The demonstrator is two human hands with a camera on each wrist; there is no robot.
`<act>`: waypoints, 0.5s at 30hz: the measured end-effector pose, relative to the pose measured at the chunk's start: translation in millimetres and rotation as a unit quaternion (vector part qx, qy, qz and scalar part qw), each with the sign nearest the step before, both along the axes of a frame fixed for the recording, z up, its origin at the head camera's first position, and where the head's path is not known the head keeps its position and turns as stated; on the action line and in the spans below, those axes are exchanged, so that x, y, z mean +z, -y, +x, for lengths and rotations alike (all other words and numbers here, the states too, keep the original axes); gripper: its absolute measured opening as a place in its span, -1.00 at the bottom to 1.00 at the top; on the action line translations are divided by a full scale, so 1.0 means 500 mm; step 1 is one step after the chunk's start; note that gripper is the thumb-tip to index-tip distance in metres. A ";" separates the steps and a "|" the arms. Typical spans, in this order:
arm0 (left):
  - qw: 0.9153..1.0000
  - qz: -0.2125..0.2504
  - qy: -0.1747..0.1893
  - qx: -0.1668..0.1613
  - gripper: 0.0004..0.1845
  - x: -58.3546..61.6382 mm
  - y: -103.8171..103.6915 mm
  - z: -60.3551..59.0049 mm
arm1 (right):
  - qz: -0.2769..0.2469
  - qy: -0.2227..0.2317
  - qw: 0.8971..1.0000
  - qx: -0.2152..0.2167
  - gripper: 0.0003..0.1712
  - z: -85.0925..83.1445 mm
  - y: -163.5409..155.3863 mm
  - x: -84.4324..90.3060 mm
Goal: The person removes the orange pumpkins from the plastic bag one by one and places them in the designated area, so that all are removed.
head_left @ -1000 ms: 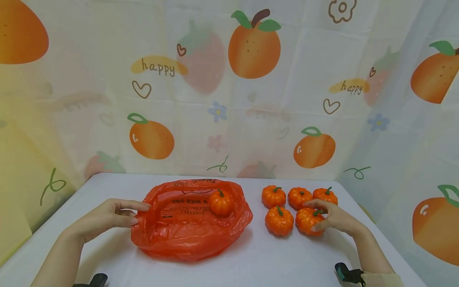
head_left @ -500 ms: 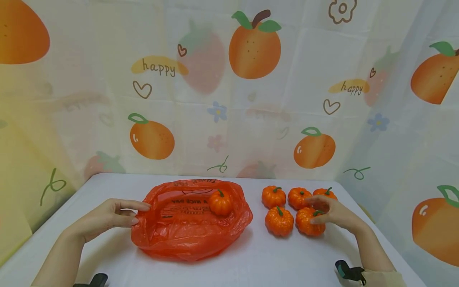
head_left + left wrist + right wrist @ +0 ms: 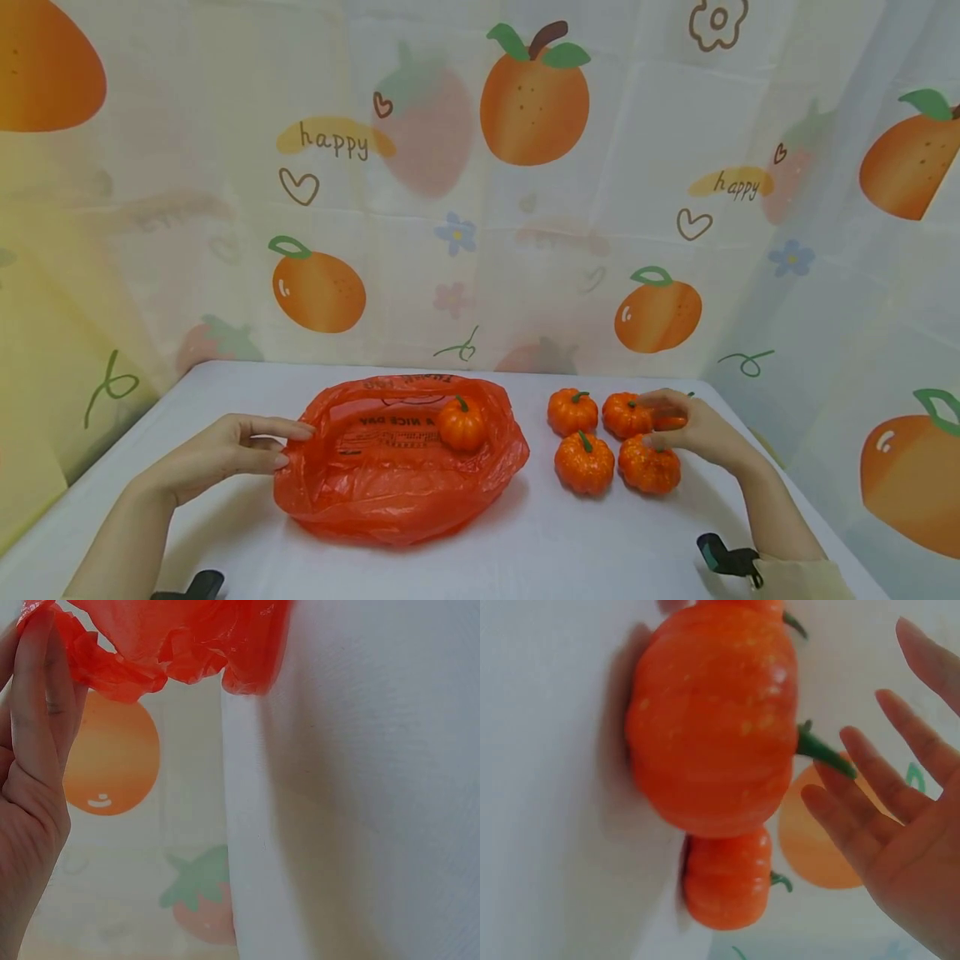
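An orange-red plastic bag lies open on the white table, with one small orange pumpkin inside. My left hand pinches the bag's left rim between thumb and straight fingers. Right of the bag sits a cluster of pumpkins: two at the back and two in front. My right hand hovers over the back right corner of the cluster, hiding a further pumpkin there. In the right wrist view its fingers are spread and straight beside a pumpkin, holding nothing.
A fruit-printed curtain closes in the table at the back and on both sides. The right table edge runs close to the pumpkins. Bare tabletop lies in front of the bag and the pumpkins.
My right hand has lifted off the front right pumpkin and moved back over the back right one. The left hand and the bag have not moved.
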State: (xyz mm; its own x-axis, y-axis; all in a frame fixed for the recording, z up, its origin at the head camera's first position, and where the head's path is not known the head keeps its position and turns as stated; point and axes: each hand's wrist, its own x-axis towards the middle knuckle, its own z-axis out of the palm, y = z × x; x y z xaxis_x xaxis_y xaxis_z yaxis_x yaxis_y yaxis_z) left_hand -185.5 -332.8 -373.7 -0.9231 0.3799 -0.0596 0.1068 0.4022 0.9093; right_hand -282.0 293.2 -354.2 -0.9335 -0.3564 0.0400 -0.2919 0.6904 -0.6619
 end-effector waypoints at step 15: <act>1.000 0.009 -0.009 -0.005 -0.58 -0.002 0.001 0.003 | -0.057 -0.069 0.996 0.005 -0.36 0.016 0.089 0.067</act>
State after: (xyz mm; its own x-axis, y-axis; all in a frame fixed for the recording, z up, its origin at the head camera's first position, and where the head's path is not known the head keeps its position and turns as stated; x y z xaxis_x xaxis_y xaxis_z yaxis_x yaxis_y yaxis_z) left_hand -183.9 -333.3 -374.6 -0.9202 0.3897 -0.0363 0.1269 0.3847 0.9143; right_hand -273.9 248.9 -320.9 -0.9127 -0.3515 0.2083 -0.3921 0.6099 -0.6887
